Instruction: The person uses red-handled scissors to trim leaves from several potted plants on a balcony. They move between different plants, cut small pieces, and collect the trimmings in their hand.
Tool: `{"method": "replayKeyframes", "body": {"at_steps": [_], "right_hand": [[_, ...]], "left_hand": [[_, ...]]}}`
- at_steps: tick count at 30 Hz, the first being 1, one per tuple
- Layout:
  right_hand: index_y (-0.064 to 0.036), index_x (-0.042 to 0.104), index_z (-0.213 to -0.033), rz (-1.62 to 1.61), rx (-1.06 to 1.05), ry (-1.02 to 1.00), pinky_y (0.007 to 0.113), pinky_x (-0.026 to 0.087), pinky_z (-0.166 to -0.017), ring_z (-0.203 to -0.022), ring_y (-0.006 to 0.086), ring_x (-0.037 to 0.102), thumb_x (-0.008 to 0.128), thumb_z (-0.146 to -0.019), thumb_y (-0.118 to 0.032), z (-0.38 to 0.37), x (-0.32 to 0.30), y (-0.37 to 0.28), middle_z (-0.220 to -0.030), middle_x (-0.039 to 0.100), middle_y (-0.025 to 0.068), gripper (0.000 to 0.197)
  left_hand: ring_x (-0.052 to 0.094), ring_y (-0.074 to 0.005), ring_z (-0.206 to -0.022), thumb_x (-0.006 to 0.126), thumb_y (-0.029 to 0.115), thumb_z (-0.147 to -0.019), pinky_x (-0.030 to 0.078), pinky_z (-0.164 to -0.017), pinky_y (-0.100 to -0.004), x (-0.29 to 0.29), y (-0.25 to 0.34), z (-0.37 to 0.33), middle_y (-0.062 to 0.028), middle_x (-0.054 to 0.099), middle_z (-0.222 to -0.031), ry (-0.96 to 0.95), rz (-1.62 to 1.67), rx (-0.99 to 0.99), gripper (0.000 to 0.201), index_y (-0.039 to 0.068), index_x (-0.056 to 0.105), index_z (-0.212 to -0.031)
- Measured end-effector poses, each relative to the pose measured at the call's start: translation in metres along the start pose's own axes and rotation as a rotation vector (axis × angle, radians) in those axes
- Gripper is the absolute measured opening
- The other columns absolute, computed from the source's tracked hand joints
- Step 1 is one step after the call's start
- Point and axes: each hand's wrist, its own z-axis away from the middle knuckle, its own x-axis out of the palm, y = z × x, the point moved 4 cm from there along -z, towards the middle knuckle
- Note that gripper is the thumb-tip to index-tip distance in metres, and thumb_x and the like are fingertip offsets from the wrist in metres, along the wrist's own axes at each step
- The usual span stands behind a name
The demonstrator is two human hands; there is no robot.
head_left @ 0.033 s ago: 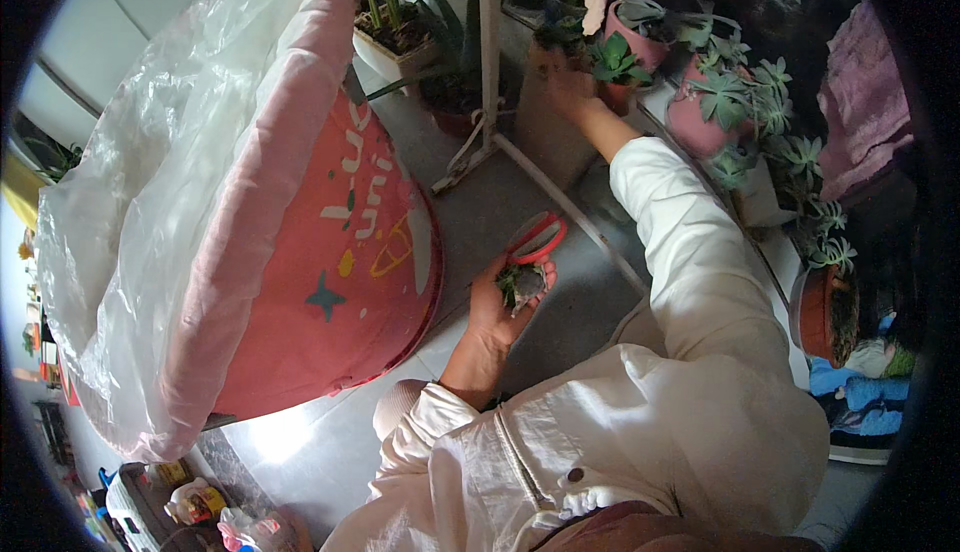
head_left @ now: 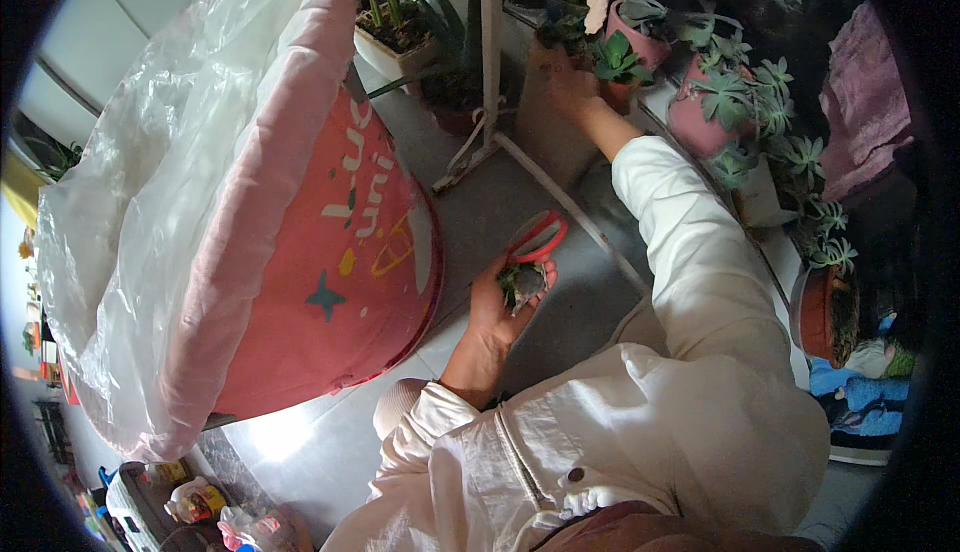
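Palm up, my left hand (head_left: 490,314) is closed round a pair of red-handled scissors (head_left: 540,252) and a small clump of dry, leafy plant bits (head_left: 516,288). The scissors' handle loops stick out past my fingers; their blades are hidden. My right arm stretches forward, and my right hand (head_left: 572,90) is among the potted plants, at the top of a tall brownish planter (head_left: 552,137). Its fingers look curled, but shadow hides what they hold. Just right of it grows a glossy green succulent (head_left: 616,58) in a small reddish-brown pot (head_left: 616,98).
A large pink fabric tub (head_left: 290,322) lined with clear plastic (head_left: 150,202) fills the left. A white metal stand leg (head_left: 490,42) and its foot bar (head_left: 560,197) stand between my hands. Trailing succulents (head_left: 722,97) in pink pots line the right, beside a terracotta pot (head_left: 822,317).
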Motion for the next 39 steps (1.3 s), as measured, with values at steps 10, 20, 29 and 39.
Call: {"method": "replayKeyframes", "body": {"at_steps": [10, 20, 29, 39], "right_hand": [[-0.0095, 0.018, -0.145, -0.104, 0.091, -0.138, 0.049, 0.045, -0.089, -0.103, 0.0372, 0.058, 0.058, -0.083, -0.036, 0.001, 0.004, 0.016, -0.151, 0.011, 0.0158, 0.078], [-0.0042, 0.041, -0.129, -0.309, -0.055, 0.308, 0.046, 0.049, -0.077, -0.091, 0.0369, 0.062, 0.055, -0.085, -0.027, 0.025, -0.028, 0.004, -0.123, 0.049, 0.0211, 0.051], [-0.0063, 0.066, -0.099, -0.351, 0.052, 0.734, 0.048, 0.048, -0.08, -0.089, 0.0363, 0.061, 0.05, -0.088, -0.028, -0.04, -0.105, 0.143, -0.094, 0.064, 0.0192, 0.029], [-0.0088, 0.064, -0.107, -0.077, 0.285, 0.681, 0.058, 0.031, -0.094, -0.113, 0.0407, 0.045, 0.054, -0.086, -0.047, -0.098, -0.06, 0.192, -0.127, 0.048, 0.0174, 0.045]], "left_hand": [[0.06, -0.0315, -0.091, 0.043, 0.025, -0.093, 0.051, -0.082, -0.0422, 0.001, 0.003, 0.002, -0.0203, 0.061, -0.1, -0.068, 0.006, -0.005, 0.036, -0.006, 0.051, -0.11], [0.061, -0.0313, -0.087, 0.04, 0.024, -0.094, 0.051, -0.08, -0.0406, 0.002, 0.004, 0.001, -0.021, 0.061, -0.097, -0.071, -0.008, -0.001, 0.036, -0.007, 0.05, -0.11], [0.062, -0.0299, -0.087, 0.036, 0.029, -0.095, 0.052, -0.078, -0.0386, -0.005, 0.005, -0.014, -0.0197, 0.062, -0.096, -0.04, -0.034, -0.007, 0.041, -0.005, 0.05, -0.113], [0.062, -0.0299, -0.087, 0.04, 0.027, -0.093, 0.052, -0.078, -0.0402, -0.005, 0.011, -0.019, -0.0188, 0.062, -0.096, 0.044, -0.031, 0.051, 0.036, -0.002, 0.05, -0.113]]}}
